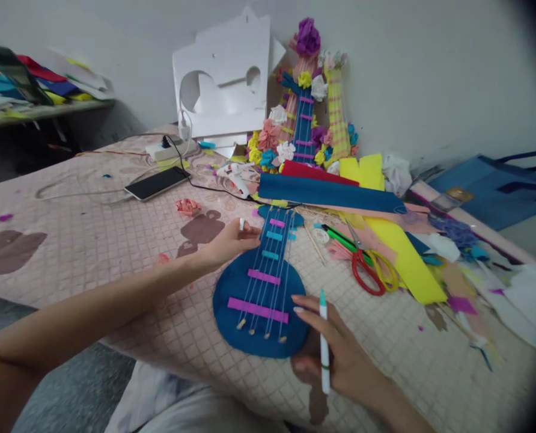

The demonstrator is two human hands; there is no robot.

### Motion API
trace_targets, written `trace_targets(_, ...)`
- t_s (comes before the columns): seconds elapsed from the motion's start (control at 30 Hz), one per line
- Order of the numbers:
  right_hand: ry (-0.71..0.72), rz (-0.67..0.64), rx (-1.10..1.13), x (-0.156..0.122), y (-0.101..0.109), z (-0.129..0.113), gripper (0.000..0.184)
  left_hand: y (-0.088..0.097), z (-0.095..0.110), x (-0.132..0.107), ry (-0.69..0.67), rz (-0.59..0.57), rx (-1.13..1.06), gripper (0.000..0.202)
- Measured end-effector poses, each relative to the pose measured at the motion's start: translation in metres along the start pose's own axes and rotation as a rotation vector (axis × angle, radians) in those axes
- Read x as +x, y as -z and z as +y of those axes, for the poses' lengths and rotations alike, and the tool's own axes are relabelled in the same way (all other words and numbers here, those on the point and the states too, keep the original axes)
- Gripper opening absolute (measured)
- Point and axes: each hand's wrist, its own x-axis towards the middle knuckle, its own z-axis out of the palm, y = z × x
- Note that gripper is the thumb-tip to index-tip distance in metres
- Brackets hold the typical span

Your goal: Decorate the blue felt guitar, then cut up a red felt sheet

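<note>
A small blue craft guitar (pixel 225 288) lies flat on the table in front of me. It has pink and light-blue strips across it, and thin strings run from its head to small tan pegs near the bottom. My left hand (pixel 236 239) grips the left side of its neck, with a white band round one finger. Between the fingers of my right hand (pixel 335 337) sits a white marker pen (pixel 324 355) with a teal tip, pointing up. The fingertips of that hand rest at the right edge of the guitar's body.
Red-handled scissors (pixel 366 273), yellow paper (pixel 405 258) and scraps lie to the right. Behind the guitar are a blue strip (pixel 331 191) and a white glue gun (pixel 235 177). A phone (pixel 157 183) lies left of them. Flower-decorated guitars (pixel 303 120) lean on the wall.
</note>
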Motion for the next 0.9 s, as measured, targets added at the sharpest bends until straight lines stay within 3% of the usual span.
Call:
trace_targets(0.13, -0.184, 0.153, 0.155, 0.006, 0.012, -0.003, 0.039, 0.016, 0.006, -0.028, -0.077, -0.059, 0.159, 0.032)
trace_targets(0.23, -0.272, 0.258, 0.268, 0.022, 0.017, -0.009, 0.036, 0.021, 0.011, -0.062, -0.172, -0.078, 0.314, 0.031)
trace_targets(0.33, -0.302, 0.307, 0.349, 0.043, 0.015, -0.017, 0.038, 0.018, 0.013, -0.095, -0.168, -0.072, 0.378, 0.037)
trace_targets(0.43, -0.391, 0.311, 0.479, 0.064, 0.009, -0.024, 0.027, 0.009, 0.009, -0.117, -0.151, -0.096, 0.413, 0.032)
trace_targets(0.6, -0.447, 0.317, 0.743, 0.082, -0.006, -0.024, 0.013, -0.009, -0.013, -0.13, -0.221, 0.03, 0.407, 0.034)
trace_targets(0.73, -0.454, 0.321, 0.76, 0.078, -0.012, -0.019, 0.013, -0.018, -0.022, -0.133, -0.247, 0.089, 0.391, 0.033)
trace_targets(0.9, -0.494, 0.261, 0.711, 0.074, -0.01, -0.023, 0.019, -0.022, -0.019, -0.134, -0.234, 0.074, 0.463, 0.028)
